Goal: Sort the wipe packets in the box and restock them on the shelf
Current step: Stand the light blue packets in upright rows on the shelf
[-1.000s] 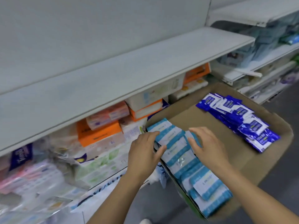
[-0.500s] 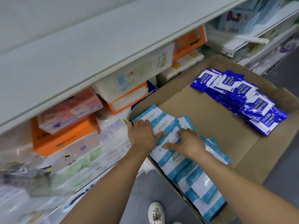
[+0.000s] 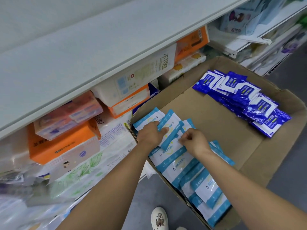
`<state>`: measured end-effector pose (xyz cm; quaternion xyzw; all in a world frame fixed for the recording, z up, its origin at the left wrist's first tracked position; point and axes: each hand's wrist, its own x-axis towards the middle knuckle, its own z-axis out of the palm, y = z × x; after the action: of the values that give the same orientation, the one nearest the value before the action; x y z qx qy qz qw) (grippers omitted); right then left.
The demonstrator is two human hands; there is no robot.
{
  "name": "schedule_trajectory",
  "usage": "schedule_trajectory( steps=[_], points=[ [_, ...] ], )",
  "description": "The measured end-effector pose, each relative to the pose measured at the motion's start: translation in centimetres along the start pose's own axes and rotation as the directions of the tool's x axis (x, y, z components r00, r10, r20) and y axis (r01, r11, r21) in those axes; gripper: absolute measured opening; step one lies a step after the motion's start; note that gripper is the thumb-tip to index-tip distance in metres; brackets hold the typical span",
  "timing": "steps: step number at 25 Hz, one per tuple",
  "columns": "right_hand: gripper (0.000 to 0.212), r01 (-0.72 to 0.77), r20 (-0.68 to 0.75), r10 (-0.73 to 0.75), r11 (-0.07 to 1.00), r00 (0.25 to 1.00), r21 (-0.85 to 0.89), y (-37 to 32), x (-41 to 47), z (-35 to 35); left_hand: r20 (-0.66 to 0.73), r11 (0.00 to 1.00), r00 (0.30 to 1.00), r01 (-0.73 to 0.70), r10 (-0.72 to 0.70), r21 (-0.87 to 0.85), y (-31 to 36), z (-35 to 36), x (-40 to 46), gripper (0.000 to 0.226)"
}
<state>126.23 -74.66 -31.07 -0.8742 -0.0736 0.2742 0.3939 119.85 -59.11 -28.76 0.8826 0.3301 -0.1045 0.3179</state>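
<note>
Sorting step: light-blue wipe packets at the box's seven o'clock edge are gripped by the left hand and pinched by the right hand; lifting to the shelf is judged next.

Dark blue wipe packets, at two o'clock in the cardboard box, read "75%". A white tissue pack under the shelf at twelve o'clock bears Chinese characters; smaller print elsewhere is illegible.
</note>
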Motion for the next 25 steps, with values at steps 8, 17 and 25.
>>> schedule_trajectory(
  steps=[8,17,25],
  points=[
    [0.025,-0.048,0.133,0.066,0.99,0.989,-0.133,-1.2,-1.2,-0.4,-0.042,0.659,0.988,0.065,-0.146,-0.749,-1.6,-2.3,-6.3,0.014],
    [0.049,-0.072,0.243,0.027,0.982,0.97,0.175,-1.9,-4.2,-0.5,-0.045,0.567,0.956,0.135,-0.291,-0.813,-3.7,-2.1,-12.6,0.018],
    [0.015,0.194,0.22,-0.302,0.892,0.928,0.409,-7.2,-13.2,-3.7,-0.219,0.443,0.936,-0.078,-0.277,-0.893,-3.9,-7.2,-21.1,0.024]
  ],
)
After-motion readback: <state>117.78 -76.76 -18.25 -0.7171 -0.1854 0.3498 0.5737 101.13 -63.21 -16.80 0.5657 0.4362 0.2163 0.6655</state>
